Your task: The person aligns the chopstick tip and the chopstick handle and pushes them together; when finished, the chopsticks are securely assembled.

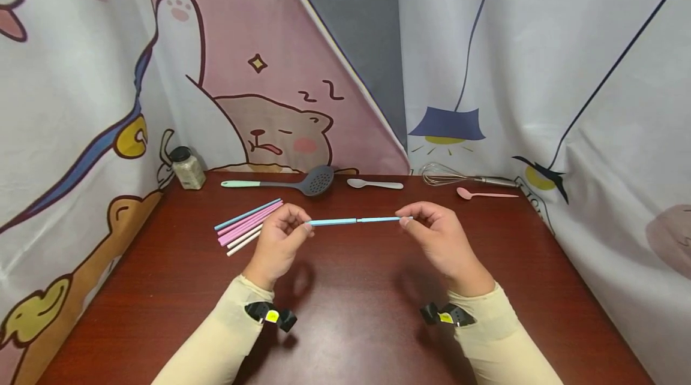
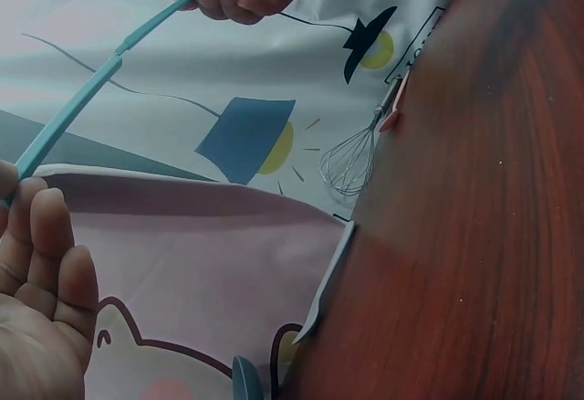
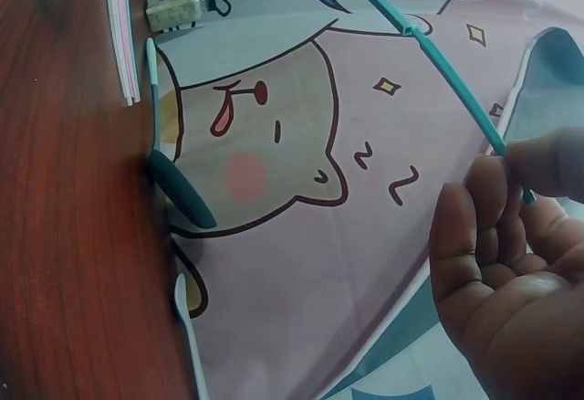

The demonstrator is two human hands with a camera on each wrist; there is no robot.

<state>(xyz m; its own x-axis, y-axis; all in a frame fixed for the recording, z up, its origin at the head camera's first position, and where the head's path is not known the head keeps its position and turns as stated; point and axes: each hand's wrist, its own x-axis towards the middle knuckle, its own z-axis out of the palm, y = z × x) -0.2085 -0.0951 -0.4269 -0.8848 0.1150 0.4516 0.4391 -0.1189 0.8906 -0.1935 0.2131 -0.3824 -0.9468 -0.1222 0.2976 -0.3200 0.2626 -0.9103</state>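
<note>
A light blue drinking straw (image 1: 332, 222) is held level above the table, with a step near its middle where a wider section meets a narrower one. My left hand (image 1: 278, 244) pinches the wider end between thumb and fingertips. At the other end, my right hand (image 1: 444, 244) pinches the narrower section, and a short tip pokes out past the fingers. In the right wrist view the straw (image 3: 461, 89) bends slightly at the step. Beside my left hand lies a bunch of straws (image 1: 243, 226) in blue, pink and white, partly covered by that hand.
Along the table's back edge are a seasoning jar (image 1: 187, 168), a grey slotted skimmer (image 1: 315, 182), a white spoon (image 1: 375, 184), a wire whisk (image 1: 466, 176) and a pink spoon (image 1: 486, 193). Printed curtains (image 1: 345, 61) enclose the brown table (image 1: 345, 325) at the back and sides.
</note>
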